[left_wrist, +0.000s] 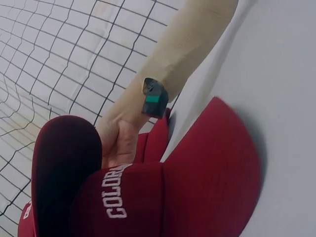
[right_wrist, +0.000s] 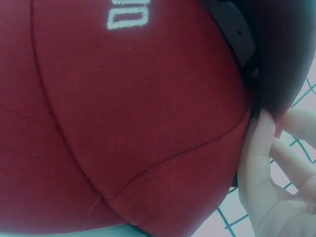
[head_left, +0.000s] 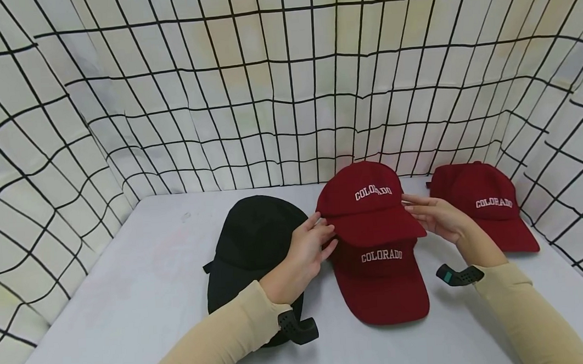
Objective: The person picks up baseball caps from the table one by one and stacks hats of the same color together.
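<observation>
A dark red baseball cap (head_left: 368, 222) lettered COLORADO is held raised over a matching lower cap (head_left: 383, 292). Its left edge is gripped by my left hand (head_left: 306, 248), which overlaps a black cap (head_left: 254, 233). On the other side my right hand (head_left: 438, 218) pinches the rim; the right wrist view shows thumb and fingers (right_wrist: 259, 163) at the raised cap's dark underside. The lower cap lies on the white surface, brim toward me, its crown partly covered by the upper brim. In the left wrist view, the raised brim (left_wrist: 66, 163) stands beside the lower cap's lettering.
At the far right, close to the netting, lies another red COLORADO cap (head_left: 485, 205). The black cap stands left of the red pair on the white table (head_left: 144, 299). Black grid netting (head_left: 292, 99) encloses the back and sides. A dark camera is strapped to each wrist.
</observation>
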The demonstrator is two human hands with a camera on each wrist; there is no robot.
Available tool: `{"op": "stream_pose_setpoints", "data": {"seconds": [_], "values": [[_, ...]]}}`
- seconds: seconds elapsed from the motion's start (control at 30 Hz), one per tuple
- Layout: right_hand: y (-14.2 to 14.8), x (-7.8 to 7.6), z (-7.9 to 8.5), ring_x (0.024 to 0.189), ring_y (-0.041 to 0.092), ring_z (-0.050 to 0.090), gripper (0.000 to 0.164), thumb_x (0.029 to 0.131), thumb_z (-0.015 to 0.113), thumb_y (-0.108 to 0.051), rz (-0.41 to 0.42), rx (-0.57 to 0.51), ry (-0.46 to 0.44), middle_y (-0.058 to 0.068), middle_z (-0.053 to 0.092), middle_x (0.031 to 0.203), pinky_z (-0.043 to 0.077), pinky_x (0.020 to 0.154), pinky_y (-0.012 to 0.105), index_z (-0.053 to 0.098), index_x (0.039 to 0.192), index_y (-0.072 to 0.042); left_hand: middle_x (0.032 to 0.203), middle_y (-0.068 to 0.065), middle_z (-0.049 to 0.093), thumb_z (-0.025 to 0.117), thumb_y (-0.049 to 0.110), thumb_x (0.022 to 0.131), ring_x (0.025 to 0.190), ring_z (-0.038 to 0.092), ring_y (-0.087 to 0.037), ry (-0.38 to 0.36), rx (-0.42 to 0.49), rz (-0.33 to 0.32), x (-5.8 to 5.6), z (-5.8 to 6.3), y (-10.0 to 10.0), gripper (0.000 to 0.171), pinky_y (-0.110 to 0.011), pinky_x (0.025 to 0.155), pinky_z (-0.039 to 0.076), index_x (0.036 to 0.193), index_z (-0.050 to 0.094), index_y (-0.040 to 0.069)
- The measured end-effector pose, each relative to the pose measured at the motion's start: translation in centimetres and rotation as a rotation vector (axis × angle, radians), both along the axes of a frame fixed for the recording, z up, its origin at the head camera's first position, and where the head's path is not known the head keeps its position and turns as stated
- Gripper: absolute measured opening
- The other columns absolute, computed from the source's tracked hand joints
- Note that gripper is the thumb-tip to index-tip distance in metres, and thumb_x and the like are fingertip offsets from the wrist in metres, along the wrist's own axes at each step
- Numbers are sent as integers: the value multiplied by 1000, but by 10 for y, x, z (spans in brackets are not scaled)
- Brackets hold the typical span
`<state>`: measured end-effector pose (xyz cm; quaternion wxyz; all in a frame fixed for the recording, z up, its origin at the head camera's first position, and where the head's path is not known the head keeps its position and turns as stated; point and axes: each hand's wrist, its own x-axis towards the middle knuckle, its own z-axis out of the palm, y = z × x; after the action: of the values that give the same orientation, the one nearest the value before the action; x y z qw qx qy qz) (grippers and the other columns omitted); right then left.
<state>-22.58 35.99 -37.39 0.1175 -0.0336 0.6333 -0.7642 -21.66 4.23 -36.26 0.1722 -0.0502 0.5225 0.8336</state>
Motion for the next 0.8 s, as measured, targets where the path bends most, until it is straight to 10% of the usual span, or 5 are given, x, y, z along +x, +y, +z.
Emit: {"op": "stream_pose_setpoints", "data": {"seconds": [0.8], "values": [[7, 17, -10, 101, 9, 70, 35, 107, 51, -3, -2, -70, -18, -6, 70, 119, 55, 88, 23, 76, 111, -28, 155, -21, 39, 52, -4, 101, 103, 55, -18, -21, 65, 1, 21, -7, 5, 63, -39, 105, 46, 159, 29, 2]]}}
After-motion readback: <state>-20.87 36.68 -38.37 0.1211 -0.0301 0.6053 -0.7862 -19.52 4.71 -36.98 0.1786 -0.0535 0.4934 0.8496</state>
